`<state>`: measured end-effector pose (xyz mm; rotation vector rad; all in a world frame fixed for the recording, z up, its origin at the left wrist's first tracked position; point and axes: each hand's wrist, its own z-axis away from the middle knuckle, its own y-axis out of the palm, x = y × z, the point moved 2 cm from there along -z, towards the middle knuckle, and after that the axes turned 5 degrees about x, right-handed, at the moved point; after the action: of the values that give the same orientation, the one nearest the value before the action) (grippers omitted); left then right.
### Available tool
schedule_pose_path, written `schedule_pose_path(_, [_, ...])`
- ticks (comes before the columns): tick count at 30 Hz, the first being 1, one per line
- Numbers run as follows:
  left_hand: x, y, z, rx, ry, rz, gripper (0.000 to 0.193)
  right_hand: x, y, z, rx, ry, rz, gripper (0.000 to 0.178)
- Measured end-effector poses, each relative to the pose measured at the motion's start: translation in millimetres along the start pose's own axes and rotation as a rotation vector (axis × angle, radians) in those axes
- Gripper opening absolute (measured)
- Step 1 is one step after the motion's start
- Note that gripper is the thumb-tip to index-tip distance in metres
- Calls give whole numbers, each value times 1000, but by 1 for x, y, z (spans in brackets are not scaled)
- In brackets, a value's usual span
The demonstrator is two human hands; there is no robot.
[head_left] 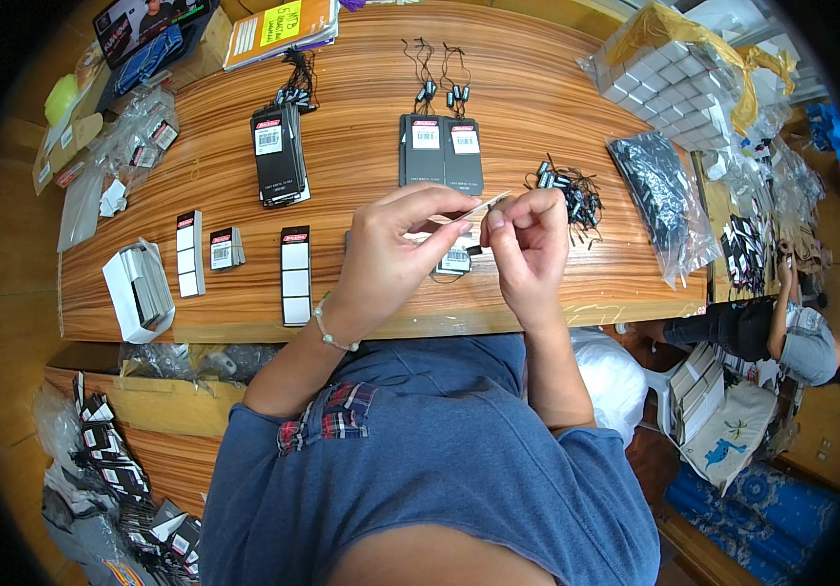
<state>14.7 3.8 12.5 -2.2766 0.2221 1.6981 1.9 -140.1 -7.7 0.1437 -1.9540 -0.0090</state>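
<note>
My left hand [381, 256] pinches a thin hang tag [484, 207] seen nearly edge-on, above the near middle of the table. Opposite it my right hand [534, 259] has thumb and finger pressed together at the tag's end, on what looks like a black string. A small dark string seal [474, 251] dangles between the hands. Beneath them lies a tag with a white label [455, 260], partly covered by my fingers. Just beyond are two stacks of black hang tags [441, 161] with strings attached. Right of my right hand sits a tangled pile of black strings [568, 193].
A taller stack of strung tags [280, 166] stands left of centre. Label strips [296, 278] and a white box of cards [139, 293] lie at left. A bagged black bundle [662, 200] and wrapped white boxes [669, 83] are at right. Another person [805, 337] works far right.
</note>
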Motion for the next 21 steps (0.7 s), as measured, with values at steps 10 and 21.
schedule_pose_path(10, [1, 3, 1, -23, 31, -91, 22, 3, -6, 0, 26, 4, 288, 18])
schedule_pose_path(21, [4, 3, 1, -40, 95, -180, 21, -8, 13, 3, -167, 147, -457, 20])
